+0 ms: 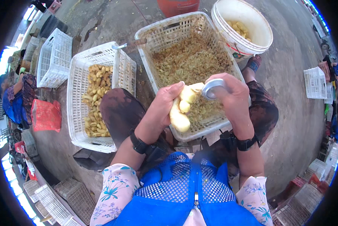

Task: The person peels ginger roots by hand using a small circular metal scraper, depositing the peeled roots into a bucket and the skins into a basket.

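Note:
My left hand (163, 103) is closed around a knobbly piece of pale, peeled ginger (180, 121). In my right hand (234, 96) I grip a round, silvery metal scraper (213, 89), its edge against the ginger's upper end; how its far side is shaped is hidden by my fingers. Both hands are above a white plastic crate (204, 134) that holds a layer of brownish-yellow peelings (184, 62). To the left, another white crate (74, 113) holds a heap of ginger roots (97, 96).
A white bucket (265, 32) with some ginger in it stands behind the crate at right, near a red tub (178, 6). A knife (129, 44) spans the two crates' rims. At far left, a person (18, 94) sits near a red bag (46, 115) and a white crate (54, 58).

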A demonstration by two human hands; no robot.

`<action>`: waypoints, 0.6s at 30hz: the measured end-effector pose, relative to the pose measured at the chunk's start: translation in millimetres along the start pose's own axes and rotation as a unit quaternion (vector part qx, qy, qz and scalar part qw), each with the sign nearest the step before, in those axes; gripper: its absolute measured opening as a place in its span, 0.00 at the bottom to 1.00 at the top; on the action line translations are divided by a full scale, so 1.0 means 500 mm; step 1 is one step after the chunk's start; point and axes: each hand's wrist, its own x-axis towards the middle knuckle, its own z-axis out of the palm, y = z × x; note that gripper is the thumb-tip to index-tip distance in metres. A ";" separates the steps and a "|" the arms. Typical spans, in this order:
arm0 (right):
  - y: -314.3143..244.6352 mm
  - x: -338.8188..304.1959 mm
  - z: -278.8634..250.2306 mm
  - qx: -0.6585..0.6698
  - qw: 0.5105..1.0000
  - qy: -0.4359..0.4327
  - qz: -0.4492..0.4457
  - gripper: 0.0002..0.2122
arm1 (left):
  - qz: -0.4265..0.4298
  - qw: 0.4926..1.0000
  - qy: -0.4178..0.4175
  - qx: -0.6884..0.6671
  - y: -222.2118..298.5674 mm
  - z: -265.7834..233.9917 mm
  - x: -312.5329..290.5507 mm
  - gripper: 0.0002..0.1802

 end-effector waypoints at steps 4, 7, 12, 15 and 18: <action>-0.007 -0.010 0.032 0.114 0.991 -0.010 -0.076 0.05 | -0.072 0.988 -0.070 -0.120 0.008 0.004 -0.002 0.24; -0.001 -0.005 0.043 0.023 0.984 -0.031 -0.173 0.06 | -0.077 0.983 -0.022 -0.162 0.019 0.033 -0.010 0.22; -0.006 -0.005 0.042 -0.003 0.992 -0.017 -0.129 0.07 | -0.036 0.988 -0.070 -0.133 0.000 0.010 -0.007 0.20; -0.029 -0.007 0.026 -0.014 0.997 -0.026 -0.075 0.08 | -0.027 0.991 -0.053 -0.119 0.000 0.001 -0.012 0.21; -0.034 -0.014 0.026 0.018 0.997 -0.033 -0.067 0.09 | -0.036 0.977 -0.138 -0.156 -0.009 -0.013 -0.003 0.21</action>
